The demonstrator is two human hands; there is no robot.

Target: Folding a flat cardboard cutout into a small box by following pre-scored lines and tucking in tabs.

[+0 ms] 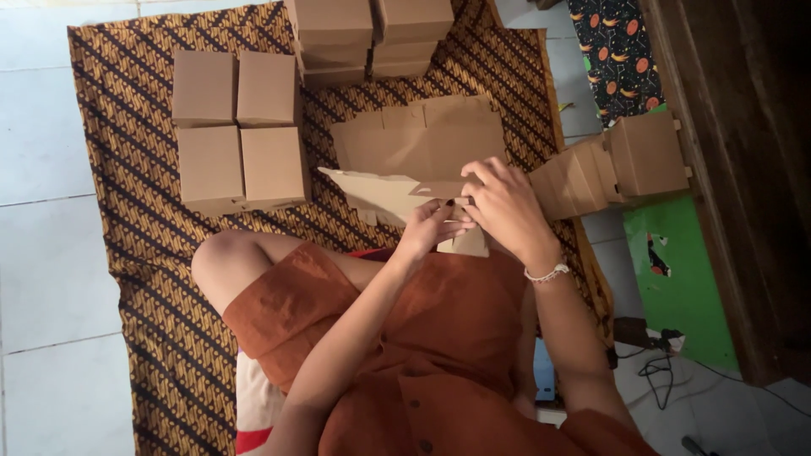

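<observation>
Floor: white tiles (51,211) are carrying a brown patterned cloth (144,279), which is serving as the work surface; a person in a rust-orange dress is sitting on it cross-legged, one knee out to the left.
Left hand: left hand (431,226) is pinching the near edge of the flat cardboard blank (380,190), fingers curled shut on it, steadying it just above the lap.
Right hand: right hand (498,207) is lying over the right part of the same blank, fingers bent and pressing down, thumb hidden underneath; likely creasing a flap, which is why the two hands are sitting so close, almost touching. A white bracelet is showing on this wrist.
Blank position: tilted, pointed end sticking out left, held between lap and the stack beyond it.
Flat stack: pile of unfolded blanks (422,139) is lying just beyond the hands, within easy reach for picking.
Finished boxes, left: four closed boxes (241,127) are standing in a tight square, far left of the hands, out of the way.
Finished boxes, far: taller stacked boxes (372,34) are sitting at the cloth's far edge.
Right side: row of leaning boxes (617,165) is resting off the cloth, near a green mat (676,279).
Cables: dark cords (659,363) are trailing on the tiles near right.
</observation>
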